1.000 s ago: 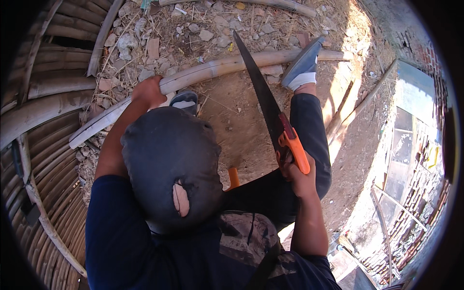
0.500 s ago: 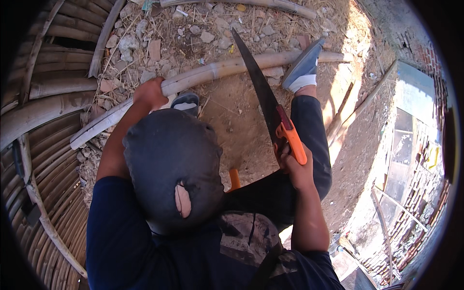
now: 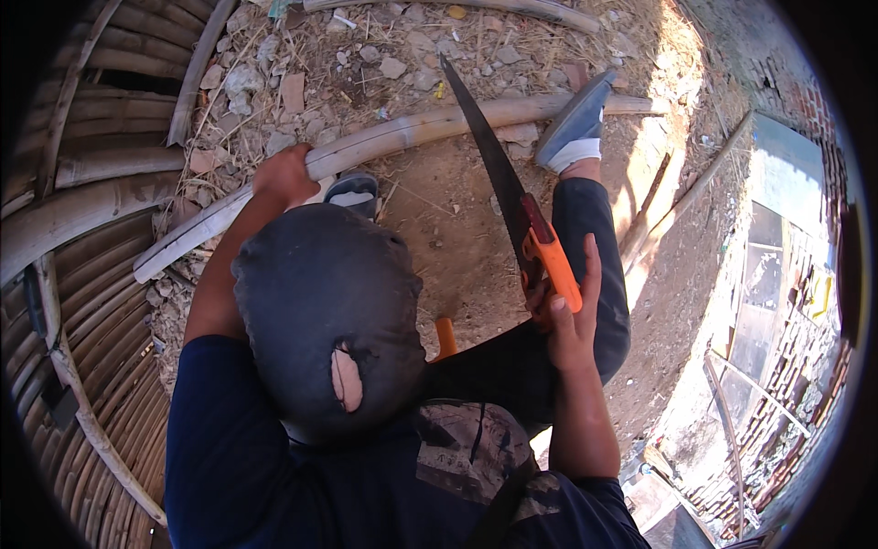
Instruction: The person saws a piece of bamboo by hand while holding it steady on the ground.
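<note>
My left hand point(image 3: 284, 176) is closed round a long pale bamboo pole point(image 3: 398, 135), which lies slantwise over the ground. Toward its right end, my shod foot point(image 3: 573, 123) rests against the pole. In my right hand point(image 3: 574, 331) is a handsaw point(image 3: 498, 174) with a dark blade and orange handle. Its tip points up and away, and the blade passes above the pole in the picture; contact cannot be made out. The index finger of that hand is stretched up beside the handle, while other fingers curl round the grip. A dark round cap point(image 3: 325, 311) covers part of the view.
An orange object point(image 3: 444, 339), partly hidden, is by my leg. Bamboo slats point(image 3: 101, 302) form a wall at left. Stones and straw point(image 3: 393, 69) cover the far ground, with another pole point(image 3: 512, 7) beyond. Boards point(image 3: 782, 183) lean by brickwork at right.
My right hand has loosened: the index finger and thumb have come away from the saw handle. The saw has barely shifted. My left hand stays on the pole.
</note>
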